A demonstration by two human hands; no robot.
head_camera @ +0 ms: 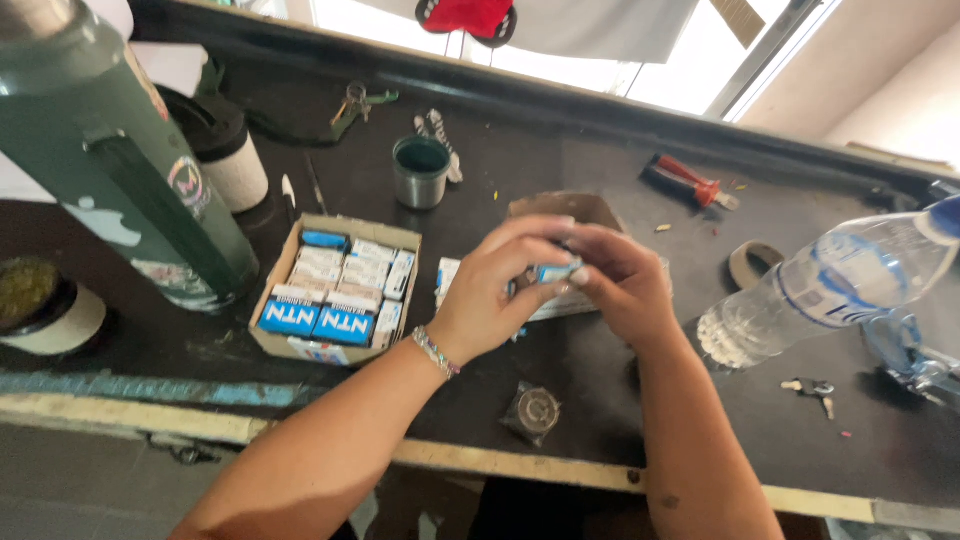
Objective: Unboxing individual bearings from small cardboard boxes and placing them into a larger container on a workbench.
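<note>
My left hand (500, 285) and my right hand (622, 285) meet above the dark workbench, both gripping one small blue-and-white carton (552, 272) between the fingertips. A beaded bracelet circles my left wrist. To the left stands an open cardboard box (300, 345) packed with several matching small blue-and-white cartons. More of those cartons (447, 275) lie under my hands, partly hidden. A round metal part in a clear wrapper (535, 410) lies near the bench's front edge, below my hands.
A tall green cylinder (120, 160) leans at the left, a green cup (420, 170) stands behind. A plastic water bottle (840, 285) lies at the right, with keys (815, 388), a tape roll (752, 262) and a red-handled tool (685, 182). An open brown box (560, 207) sits behind my hands.
</note>
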